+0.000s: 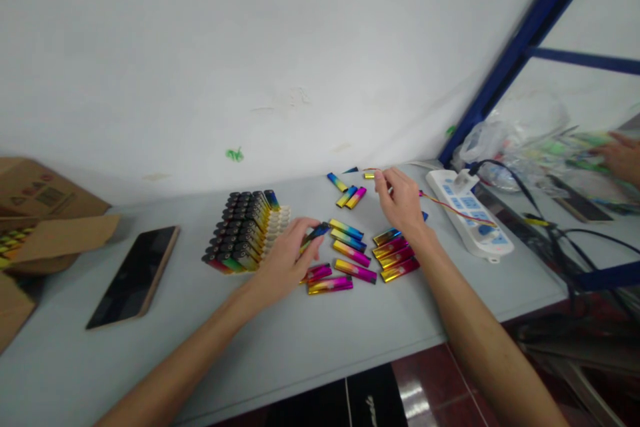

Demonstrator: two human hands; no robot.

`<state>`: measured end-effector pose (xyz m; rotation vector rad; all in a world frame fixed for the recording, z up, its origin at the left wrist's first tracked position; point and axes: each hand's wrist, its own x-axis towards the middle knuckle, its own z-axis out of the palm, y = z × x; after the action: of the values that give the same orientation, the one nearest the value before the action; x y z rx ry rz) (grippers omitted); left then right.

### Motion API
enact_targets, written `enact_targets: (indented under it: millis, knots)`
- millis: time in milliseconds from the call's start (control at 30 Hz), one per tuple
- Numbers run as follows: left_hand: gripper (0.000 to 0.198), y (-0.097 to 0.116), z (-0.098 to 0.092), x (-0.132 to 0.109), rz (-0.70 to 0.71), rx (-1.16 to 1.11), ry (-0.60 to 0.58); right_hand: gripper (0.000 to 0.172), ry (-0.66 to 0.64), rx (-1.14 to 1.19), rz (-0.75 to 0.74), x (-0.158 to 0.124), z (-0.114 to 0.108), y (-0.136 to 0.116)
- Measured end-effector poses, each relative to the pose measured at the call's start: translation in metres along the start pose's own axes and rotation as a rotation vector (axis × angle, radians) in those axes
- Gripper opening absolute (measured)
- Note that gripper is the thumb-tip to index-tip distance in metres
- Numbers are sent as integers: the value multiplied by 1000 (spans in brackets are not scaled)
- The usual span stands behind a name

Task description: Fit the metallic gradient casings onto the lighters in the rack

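Observation:
My left hand (287, 253) is closed on a slim blue-and-yellow metallic stick (316, 233), shaped like a lighter, just right of the white foam tray (277, 225). Several similar sticks with dark tops (240, 227) stand upright in that tray. Farther right, the fingers of my right hand (399, 195) are drawn together, and what they hold is hidden. A small yellow piece (369, 175) shows by those fingertips. Thin red-and-yellow wires (453, 207) run from behind this hand to the power strip. Between and below my hands lie loose pink-gold sticks (356, 271) and blue-yellow ones (346, 229).
On the left are a dark-screened phone (134, 277) and an open cardboard box (47, 240) with sticks inside. The white power strip (467, 213) holds plugs at right. Beyond the blue metal frame (500, 67) are plastic bags (505, 140) and another person's hand (625, 157).

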<state>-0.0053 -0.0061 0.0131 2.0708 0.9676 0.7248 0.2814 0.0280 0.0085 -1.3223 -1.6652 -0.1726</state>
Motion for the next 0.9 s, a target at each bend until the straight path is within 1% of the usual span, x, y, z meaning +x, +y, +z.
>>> enact_targets:
  millis: [100, 167, 267, 333, 400, 600, 700, 767, 900]
  knots:
    - [34, 2, 7, -2, -183, -439, -28, 50, -3, 1, -3, -1, 0, -1]
    - [44, 3, 10, -2, -285, -683, -22, 50, -8, 4, -7, -1, 1, -2]
    - [56, 3, 9, -1, -372, -869, -45, 50, -15, 4, -11, -1, 1, -2]
    - [61, 4, 8, -2, -398, -917, -65, 49, -21, 3, -14, -2, 2, -2]
    - [60, 4, 7, -3, -418, -959, -60, 48, -26, 0, -15, -2, 2, -2]
    - [46, 9, 7, -5, -477, -1027, 30, 47, -39, -11, -5, -4, 4, -1]
    - [40, 12, 7, -5, -471, -1022, 80, 47, -41, -9, -8, -4, 4, -1]
    - [38, 13, 7, -6, -466, -1017, 93, 47, -44, -12, -11, -4, 4, -2]
    - [44, 10, 9, -6, -458, -1026, 103, 47, -49, -16, 0, -5, 4, -2]
